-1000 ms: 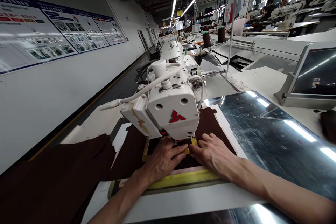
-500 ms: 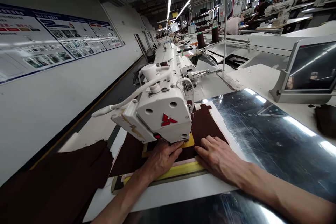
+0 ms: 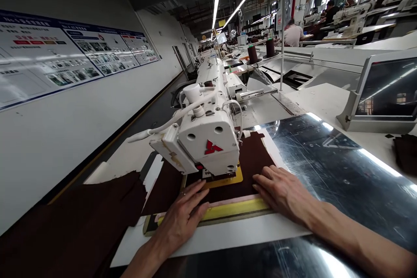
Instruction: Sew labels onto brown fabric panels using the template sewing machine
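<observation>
Dark brown fabric (image 3: 257,156) lies flat under the head of a white sewing machine (image 3: 208,139) with a red emblem. A yellow plate (image 3: 224,181) shows on the fabric just below the machine head. Along the near edge runs a yellow strip (image 3: 234,209) with a dark green border. My left hand (image 3: 184,213) rests across the strip and the fabric's near edge, fingers stretched toward the machine. On the fabric's right side lies my right hand (image 3: 280,186), palm down with fingers extended and slightly bent. Neither hand grips anything.
More brown cloth (image 3: 97,208) drapes at the left. A shiny metal tabletop (image 3: 329,173) spreads to the right, with a screen (image 3: 387,91) behind it. Thread cones (image 3: 270,47) stand farther back. A person in a light top (image 3: 293,34) sits in the background.
My left hand has drawn back from under the machine head toward me and the left, uncovering the yellow plate. My right hand stays on the fabric. The view has shifted slightly.
</observation>
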Action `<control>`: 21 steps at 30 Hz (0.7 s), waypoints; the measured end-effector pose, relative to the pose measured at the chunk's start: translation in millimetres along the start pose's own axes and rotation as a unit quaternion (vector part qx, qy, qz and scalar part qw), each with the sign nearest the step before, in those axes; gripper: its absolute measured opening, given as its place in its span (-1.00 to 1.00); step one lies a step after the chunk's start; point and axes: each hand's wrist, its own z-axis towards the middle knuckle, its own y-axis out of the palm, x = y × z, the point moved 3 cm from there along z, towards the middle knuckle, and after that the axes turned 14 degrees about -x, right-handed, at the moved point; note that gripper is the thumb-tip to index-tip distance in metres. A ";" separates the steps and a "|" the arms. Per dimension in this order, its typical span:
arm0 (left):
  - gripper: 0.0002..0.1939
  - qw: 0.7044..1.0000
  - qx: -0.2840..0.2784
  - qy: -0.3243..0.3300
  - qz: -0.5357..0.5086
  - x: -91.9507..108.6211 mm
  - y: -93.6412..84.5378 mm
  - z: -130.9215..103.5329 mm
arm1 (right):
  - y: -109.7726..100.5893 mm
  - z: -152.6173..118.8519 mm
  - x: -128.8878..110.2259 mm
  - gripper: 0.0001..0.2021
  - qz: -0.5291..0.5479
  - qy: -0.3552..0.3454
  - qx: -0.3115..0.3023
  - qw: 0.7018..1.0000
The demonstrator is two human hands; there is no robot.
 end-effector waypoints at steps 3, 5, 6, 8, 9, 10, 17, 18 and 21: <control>-0.57 0.999 0.029 -0.039 -0.001 -15.6 -4.5 -24.8 | -3.8 -4.8 10.5 -0.75 0.005 0.006 0.024 1.000; -0.57 0.997 0.046 -0.066 -0.018 -27.3 -6.7 -42.5 | -5.7 -8.7 17.5 -0.73 0.007 0.016 0.030 0.999; -0.56 0.995 0.051 -0.080 -0.030 -33.5 -7.3 -51.4 | -6.5 -11.2 20.7 -0.72 0.005 0.023 0.029 0.999; -0.55 0.990 0.055 -0.114 -0.056 -46.5 -7.4 -68.8 | -7.9 -18.0 26.4 -0.70 -0.001 0.034 0.024 0.999; -0.55 0.988 0.054 -0.132 -0.067 -52.9 -7.0 -76.8 | -8.5 -22.4 29.0 -0.69 -0.004 0.039 0.022 0.999; -0.53 0.984 0.053 -0.149 -0.079 -58.9 -6.2 -84.2 | -8.9 -27.7 31.5 -0.68 -0.004 0.045 0.020 0.999; -0.46 0.972 0.022 -0.201 -0.118 -77.7 9.3 -103.3 | -2.0 -77.3 44.0 -0.66 0.042 0.098 -0.016 0.994; -0.47 0.974 0.024 -0.198 -0.109 -77.2 11.8 -101.5 | -0.2 -84.0 43.8 -0.67 0.045 0.101 -0.018 0.994; -0.49 0.981 0.045 -0.175 -0.070 -72.2 17.8 -94.5 | 3.3 -100.6 41.8 -0.66 0.039 0.102 -0.015 0.994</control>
